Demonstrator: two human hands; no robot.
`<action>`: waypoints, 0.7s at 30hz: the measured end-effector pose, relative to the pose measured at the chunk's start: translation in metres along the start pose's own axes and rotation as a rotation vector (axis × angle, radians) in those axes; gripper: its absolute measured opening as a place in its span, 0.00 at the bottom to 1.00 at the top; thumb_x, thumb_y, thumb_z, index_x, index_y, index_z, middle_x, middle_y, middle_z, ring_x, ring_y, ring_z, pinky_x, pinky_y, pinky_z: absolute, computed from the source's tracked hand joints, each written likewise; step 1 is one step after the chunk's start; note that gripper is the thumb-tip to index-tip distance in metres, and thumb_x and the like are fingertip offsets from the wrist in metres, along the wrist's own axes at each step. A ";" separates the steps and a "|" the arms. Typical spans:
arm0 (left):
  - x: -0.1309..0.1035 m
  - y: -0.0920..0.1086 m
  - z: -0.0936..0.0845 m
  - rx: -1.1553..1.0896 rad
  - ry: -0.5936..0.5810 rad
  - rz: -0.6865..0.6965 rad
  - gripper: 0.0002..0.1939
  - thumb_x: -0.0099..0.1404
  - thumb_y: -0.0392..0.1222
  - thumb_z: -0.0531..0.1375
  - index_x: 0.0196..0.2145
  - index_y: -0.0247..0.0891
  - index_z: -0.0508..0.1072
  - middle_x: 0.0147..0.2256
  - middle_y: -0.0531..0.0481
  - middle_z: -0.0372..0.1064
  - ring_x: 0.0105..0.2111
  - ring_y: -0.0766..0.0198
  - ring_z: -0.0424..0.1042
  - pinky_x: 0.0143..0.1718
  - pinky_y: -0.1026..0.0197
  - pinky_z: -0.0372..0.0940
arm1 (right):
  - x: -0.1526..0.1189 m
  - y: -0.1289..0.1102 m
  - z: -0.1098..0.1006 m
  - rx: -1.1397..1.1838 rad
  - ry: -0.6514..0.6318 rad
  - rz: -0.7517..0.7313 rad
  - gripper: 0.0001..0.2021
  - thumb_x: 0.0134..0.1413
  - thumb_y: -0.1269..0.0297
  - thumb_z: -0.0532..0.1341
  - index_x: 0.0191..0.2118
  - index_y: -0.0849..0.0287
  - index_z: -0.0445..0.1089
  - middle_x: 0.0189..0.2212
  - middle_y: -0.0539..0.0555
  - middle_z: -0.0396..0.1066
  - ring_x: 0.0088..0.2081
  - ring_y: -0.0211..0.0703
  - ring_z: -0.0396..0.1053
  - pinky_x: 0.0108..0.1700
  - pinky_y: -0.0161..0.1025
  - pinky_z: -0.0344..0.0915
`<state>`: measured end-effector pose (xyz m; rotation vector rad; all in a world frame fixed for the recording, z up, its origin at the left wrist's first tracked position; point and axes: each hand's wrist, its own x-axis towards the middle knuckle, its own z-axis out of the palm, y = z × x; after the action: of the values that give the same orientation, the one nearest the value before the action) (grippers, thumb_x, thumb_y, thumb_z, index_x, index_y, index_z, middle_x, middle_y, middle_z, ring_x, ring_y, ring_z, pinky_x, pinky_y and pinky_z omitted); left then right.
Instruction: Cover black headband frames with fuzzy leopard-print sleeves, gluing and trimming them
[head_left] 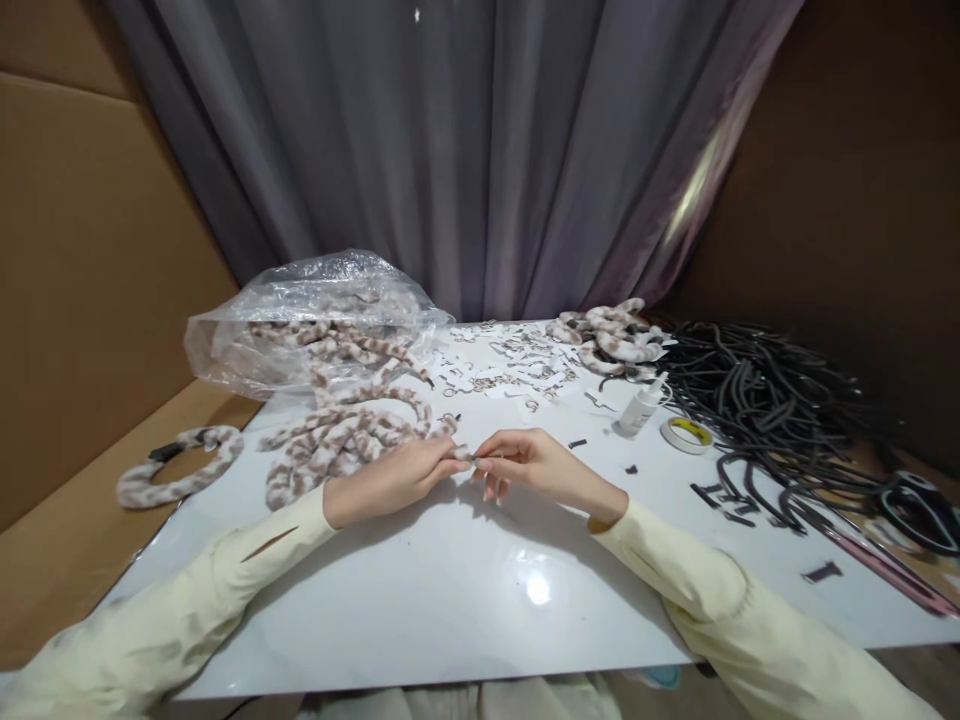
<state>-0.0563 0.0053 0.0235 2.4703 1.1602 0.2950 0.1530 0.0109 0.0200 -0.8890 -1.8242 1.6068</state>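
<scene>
Over the middle of the white table, my left hand (409,475) and my right hand (532,468) meet fingertip to fingertip. Thumb and fingers of the left one pinch the end of a fluffy, pale, brown-spotted cord, mostly hidden by the hand. A small dark tip shows between the two hands, and my right thumb and forefinger close on it; its other fingers hang loosely curled. Just behind my left hand lies a pile of the same fluffy cords (345,430), some ending in dark tips.
A clear plastic bag (315,300) of fluffy cords stands back left; a fluffy ring (180,490) lies at left. Small metal pieces and paper scraps (517,365) litter the back. To the right are a white bottle (640,408), tape roll (686,436) and black cords (765,400).
</scene>
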 end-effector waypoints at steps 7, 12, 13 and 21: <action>-0.018 0.028 -0.010 0.236 0.290 -0.144 0.16 0.65 0.51 0.50 0.28 0.37 0.65 0.25 0.49 0.65 0.27 0.60 0.64 0.29 0.61 0.56 | -0.005 0.000 0.012 -0.227 0.172 -0.151 0.11 0.55 0.59 0.58 0.35 0.62 0.71 0.23 0.52 0.73 0.24 0.38 0.70 0.30 0.35 0.68; -0.021 0.032 -0.012 -0.060 0.071 -0.253 0.17 0.63 0.50 0.51 0.26 0.37 0.71 0.20 0.53 0.66 0.21 0.65 0.65 0.22 0.65 0.51 | -0.008 0.002 0.020 -0.398 0.123 -0.276 0.10 0.58 0.63 0.54 0.37 0.60 0.71 0.28 0.53 0.74 0.28 0.38 0.71 0.33 0.34 0.67; -0.020 0.030 -0.012 -0.071 0.078 -0.263 0.16 0.63 0.48 0.52 0.27 0.36 0.72 0.20 0.53 0.67 0.22 0.65 0.66 0.22 0.65 0.52 | -0.009 0.002 0.021 -0.427 0.109 -0.292 0.10 0.59 0.63 0.54 0.38 0.59 0.71 0.29 0.53 0.74 0.29 0.39 0.71 0.34 0.34 0.66; -0.015 0.025 -0.012 -0.206 -0.042 -0.227 0.16 0.62 0.41 0.49 0.21 0.35 0.69 0.18 0.54 0.67 0.19 0.69 0.64 0.23 0.68 0.55 | -0.009 0.006 0.021 -0.494 0.063 -0.337 0.11 0.59 0.65 0.52 0.39 0.60 0.70 0.30 0.53 0.75 0.31 0.39 0.72 0.35 0.33 0.65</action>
<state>-0.0529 -0.0173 0.0449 2.1358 1.3089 0.2804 0.1435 -0.0094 0.0113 -0.7641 -2.2273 0.9283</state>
